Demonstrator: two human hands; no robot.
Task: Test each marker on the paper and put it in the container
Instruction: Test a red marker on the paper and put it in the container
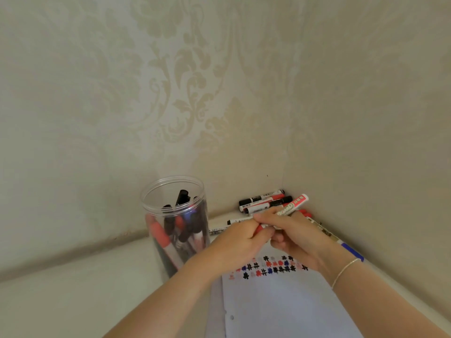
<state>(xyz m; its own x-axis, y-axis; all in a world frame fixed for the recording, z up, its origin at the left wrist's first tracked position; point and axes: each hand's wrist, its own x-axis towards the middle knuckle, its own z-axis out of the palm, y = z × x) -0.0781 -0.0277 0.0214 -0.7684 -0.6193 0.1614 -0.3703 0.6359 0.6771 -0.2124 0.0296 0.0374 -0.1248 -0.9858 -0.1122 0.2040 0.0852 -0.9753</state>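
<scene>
Both hands hold one red marker [294, 205] above the paper [288, 303]. My right hand [296, 236] grips its white barrel, whose far end points up and right. My left hand [240, 240] grips the marker's red near end, the cap end. The paper lies on the white table and bears rows of black, red and blue test marks [271, 265]. A clear plastic container [174, 223] stands left of the hands with several black and red markers inside. A pile of loose markers [262, 202] lies in the corner behind the hands.
Patterned walls meet in a corner right behind the pile. More markers, one with a blue cap [351, 251], lie along the right wall. A white marker [217, 226] lies between the container and my left hand. White table surface [73, 296] extends to the left.
</scene>
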